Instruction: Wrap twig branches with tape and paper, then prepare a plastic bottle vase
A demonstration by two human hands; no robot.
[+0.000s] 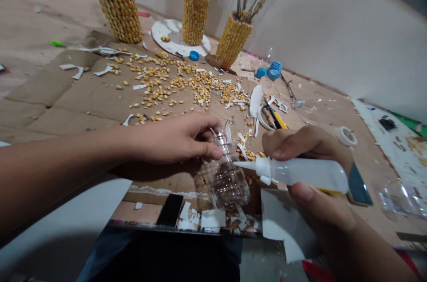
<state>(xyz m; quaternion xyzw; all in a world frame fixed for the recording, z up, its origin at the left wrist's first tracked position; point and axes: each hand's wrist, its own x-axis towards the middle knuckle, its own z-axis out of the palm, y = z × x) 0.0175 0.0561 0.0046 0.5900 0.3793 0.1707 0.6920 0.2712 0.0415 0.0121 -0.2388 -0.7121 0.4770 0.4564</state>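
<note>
My left hand (187,137) is closed around the upper end of a clear plastic bottle (228,179) with ribbed sides, which lies tilted over the table's near edge. From the right, my right hand (313,171) grips a translucent white glue bottle (307,173) laid almost level. Its thin nozzle points left and its tip is at the side of the clear bottle; whether they touch I cannot tell. Loose corn kernels (200,84) are scattered over the cardboard (70,95) beyond my hands.
Corn-covered vases (116,10) with twigs stand at the back, one on a white disc (167,33). A yellow-black utility knife (276,115), a tape roll (346,136), blue bottle caps (194,55) and paper scraps (213,218) lie about. At right are a phone (359,188) and a clear plastic piece (400,197).
</note>
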